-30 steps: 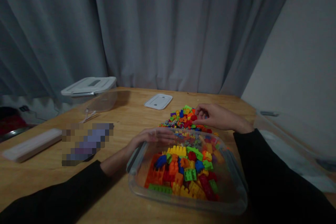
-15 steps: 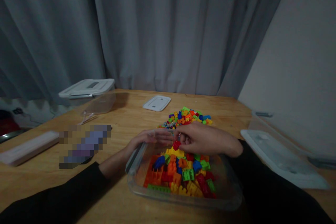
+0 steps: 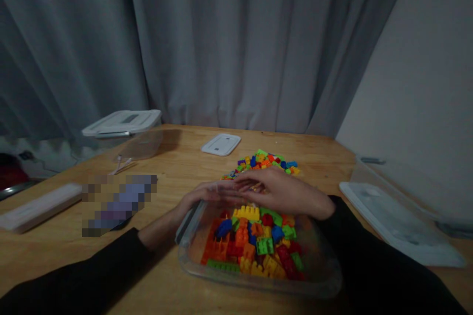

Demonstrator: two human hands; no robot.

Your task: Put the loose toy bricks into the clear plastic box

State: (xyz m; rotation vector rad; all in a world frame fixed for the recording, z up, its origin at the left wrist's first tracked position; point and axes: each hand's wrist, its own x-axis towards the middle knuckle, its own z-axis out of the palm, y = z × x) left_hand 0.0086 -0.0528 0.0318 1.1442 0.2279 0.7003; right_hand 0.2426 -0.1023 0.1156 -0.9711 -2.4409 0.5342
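Observation:
A clear plastic box (image 3: 258, 283) of mixed building blocks (image 3: 242, 234) stands in front of me. Along its far left rim, my left hand (image 3: 216, 190) lies with its fingers stretched out to the right, holding nothing I can see. My right hand (image 3: 271, 187) hovers over the far rim, fingers extended and apart, their tips close to the left hand's fingers. I see no block in it. Just below it, inside the box, lies a yellow toothed block (image 3: 247, 213). Beyond both hands is a heap of smaller blocks (image 3: 264, 159), partly hidden by them.
A lidded clear bin (image 3: 138, 140) stands at the back left, and a white lid (image 3: 220, 144) lies near the curtain. To the right is another clear container with a white rim (image 3: 391, 221). A pale long case (image 3: 42, 206) and a blurred-out item (image 3: 120, 206) lie left.
My right hand has let go of a small red block over the box. Its fingers have opened out of a pinch and moved slightly up and away. My left hand has stayed put.

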